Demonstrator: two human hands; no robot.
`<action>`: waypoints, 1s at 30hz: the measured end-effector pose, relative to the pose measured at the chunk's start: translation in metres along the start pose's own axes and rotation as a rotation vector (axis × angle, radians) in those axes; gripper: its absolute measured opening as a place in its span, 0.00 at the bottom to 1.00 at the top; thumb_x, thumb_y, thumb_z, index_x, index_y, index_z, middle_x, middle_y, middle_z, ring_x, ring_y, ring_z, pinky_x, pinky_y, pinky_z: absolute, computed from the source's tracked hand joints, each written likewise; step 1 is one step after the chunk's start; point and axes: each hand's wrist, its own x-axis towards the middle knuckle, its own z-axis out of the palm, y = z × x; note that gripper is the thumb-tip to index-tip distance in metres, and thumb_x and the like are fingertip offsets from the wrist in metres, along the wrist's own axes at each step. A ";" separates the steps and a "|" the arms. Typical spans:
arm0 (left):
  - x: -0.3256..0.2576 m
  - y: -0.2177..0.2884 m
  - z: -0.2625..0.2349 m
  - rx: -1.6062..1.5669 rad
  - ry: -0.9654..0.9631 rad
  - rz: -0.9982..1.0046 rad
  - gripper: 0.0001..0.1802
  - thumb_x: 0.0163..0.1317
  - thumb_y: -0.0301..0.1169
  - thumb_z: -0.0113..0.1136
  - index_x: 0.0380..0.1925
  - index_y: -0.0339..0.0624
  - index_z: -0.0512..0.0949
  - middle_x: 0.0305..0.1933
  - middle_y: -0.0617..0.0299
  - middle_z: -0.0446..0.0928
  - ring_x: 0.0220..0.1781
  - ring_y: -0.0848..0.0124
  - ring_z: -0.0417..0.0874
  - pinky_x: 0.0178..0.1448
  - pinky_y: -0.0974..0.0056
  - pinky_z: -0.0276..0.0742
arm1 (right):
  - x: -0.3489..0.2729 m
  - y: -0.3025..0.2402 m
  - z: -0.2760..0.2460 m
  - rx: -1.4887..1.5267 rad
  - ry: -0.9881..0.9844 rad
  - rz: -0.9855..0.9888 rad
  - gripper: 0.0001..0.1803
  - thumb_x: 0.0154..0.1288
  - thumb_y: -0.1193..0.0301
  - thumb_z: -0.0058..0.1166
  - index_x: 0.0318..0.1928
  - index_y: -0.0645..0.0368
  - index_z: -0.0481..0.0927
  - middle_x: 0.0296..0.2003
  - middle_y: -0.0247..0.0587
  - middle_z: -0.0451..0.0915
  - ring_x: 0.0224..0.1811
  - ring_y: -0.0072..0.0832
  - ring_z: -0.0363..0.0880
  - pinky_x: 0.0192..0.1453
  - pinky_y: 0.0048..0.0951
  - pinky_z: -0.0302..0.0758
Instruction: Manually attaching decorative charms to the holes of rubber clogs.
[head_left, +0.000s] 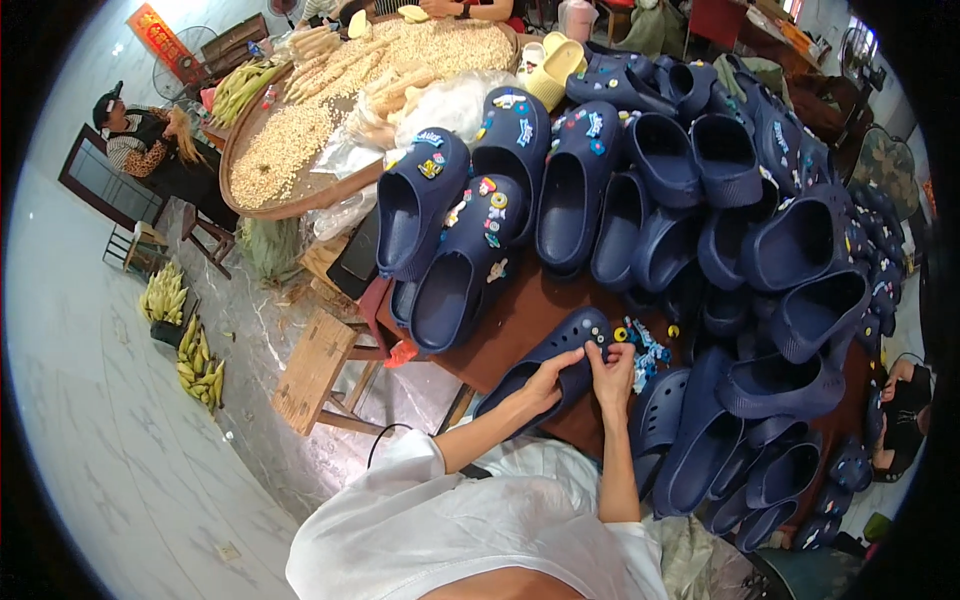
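Observation:
A navy clog [530, 362] with holes in its upper lies tilted in front of me, toe pointing away. My left hand [548, 384] is closed on its near side, thumb stretched toward the toe. At the toe, my right hand [611, 374] grips the clog's right edge with bent fingers, and its thumb presses beside small round charms [596, 334]. Whether a loose charm is between those fingers is hidden. Just right of that hand, several blue, white and yellow shoe charms [648, 352] lie in a small heap on the brown tabletop [545, 298].
Many navy clogs [690, 160] are piled at the far side and right. A woven tray [265, 212] of corn kernels stands beyond. A wooden stool [315, 372] is at left. One person [140, 140] stands far left; another [905, 415] is at the right edge.

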 end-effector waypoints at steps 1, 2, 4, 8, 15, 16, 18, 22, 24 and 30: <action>0.004 -0.002 -0.004 0.004 -0.011 0.009 0.14 0.64 0.32 0.64 0.48 0.40 0.80 0.47 0.60 0.84 0.47 0.67 0.85 0.57 0.61 0.80 | 0.000 -0.003 0.000 -0.008 -0.013 0.019 0.29 0.57 0.52 0.71 0.42 0.62 0.73 0.31 0.46 0.76 0.33 0.35 0.75 0.40 0.36 0.75; 0.006 -0.005 -0.009 -0.004 -0.023 0.025 0.14 0.63 0.30 0.63 0.48 0.39 0.80 0.46 0.59 0.84 0.47 0.67 0.85 0.57 0.60 0.80 | -0.001 -0.004 -0.002 -0.030 -0.023 0.003 0.30 0.57 0.52 0.71 0.42 0.62 0.72 0.31 0.47 0.76 0.33 0.37 0.76 0.39 0.37 0.75; 0.009 -0.009 -0.016 -0.042 -0.017 0.026 0.14 0.59 0.25 0.60 0.46 0.37 0.80 0.43 0.57 0.84 0.46 0.64 0.85 0.57 0.59 0.80 | 0.000 -0.009 -0.005 -0.052 -0.020 -0.018 0.30 0.56 0.51 0.71 0.43 0.62 0.71 0.31 0.47 0.76 0.33 0.38 0.76 0.39 0.38 0.75; 0.010 -0.012 -0.018 -0.041 -0.004 0.060 0.16 0.56 0.24 0.58 0.45 0.35 0.80 0.44 0.55 0.84 0.45 0.62 0.85 0.57 0.59 0.80 | 0.002 -0.016 -0.009 -0.115 -0.044 0.019 0.33 0.54 0.49 0.71 0.42 0.64 0.69 0.29 0.49 0.75 0.33 0.43 0.76 0.40 0.43 0.74; 0.008 -0.010 -0.016 -0.077 0.051 0.104 0.22 0.48 0.25 0.54 0.46 0.31 0.77 0.47 0.50 0.81 0.50 0.54 0.82 0.63 0.52 0.76 | 0.003 -0.010 -0.007 -0.235 -0.037 -0.119 0.26 0.64 0.58 0.62 0.45 0.68 0.68 0.28 0.55 0.78 0.32 0.50 0.81 0.37 0.46 0.77; 0.009 -0.009 -0.015 -0.034 0.096 0.096 0.21 0.48 0.27 0.54 0.45 0.31 0.77 0.46 0.51 0.82 0.48 0.55 0.82 0.61 0.53 0.77 | 0.003 -0.015 -0.006 -0.318 -0.003 -0.198 0.22 0.67 0.62 0.58 0.46 0.69 0.67 0.30 0.59 0.78 0.34 0.53 0.82 0.38 0.48 0.77; 0.013 -0.009 -0.020 -0.011 0.097 0.090 0.21 0.48 0.28 0.55 0.44 0.32 0.78 0.46 0.51 0.82 0.48 0.56 0.82 0.60 0.54 0.77 | 0.001 -0.024 -0.003 -0.406 0.000 -0.211 0.20 0.67 0.65 0.56 0.46 0.70 0.67 0.32 0.61 0.78 0.35 0.55 0.82 0.38 0.50 0.78; 0.009 -0.005 -0.010 0.017 0.185 0.095 0.21 0.48 0.29 0.55 0.43 0.33 0.78 0.44 0.53 0.82 0.46 0.58 0.82 0.58 0.57 0.77 | -0.003 -0.031 0.001 -0.517 -0.010 -0.251 0.15 0.67 0.71 0.53 0.46 0.70 0.67 0.35 0.64 0.78 0.36 0.57 0.81 0.39 0.52 0.78; 0.006 -0.002 -0.005 0.003 0.150 0.080 0.20 0.48 0.28 0.54 0.43 0.32 0.78 0.45 0.52 0.82 0.47 0.58 0.83 0.59 0.57 0.78 | -0.004 -0.026 -0.001 -0.503 -0.015 -0.291 0.13 0.66 0.74 0.53 0.45 0.68 0.67 0.35 0.64 0.78 0.37 0.58 0.81 0.40 0.53 0.77; 0.001 0.002 -0.009 -0.001 0.080 0.064 0.21 0.50 0.26 0.55 0.46 0.29 0.78 0.50 0.49 0.82 0.52 0.55 0.83 0.64 0.54 0.76 | -0.009 -0.019 -0.009 -0.307 -0.007 -0.202 0.10 0.70 0.74 0.50 0.47 0.65 0.68 0.36 0.65 0.78 0.37 0.62 0.79 0.42 0.53 0.76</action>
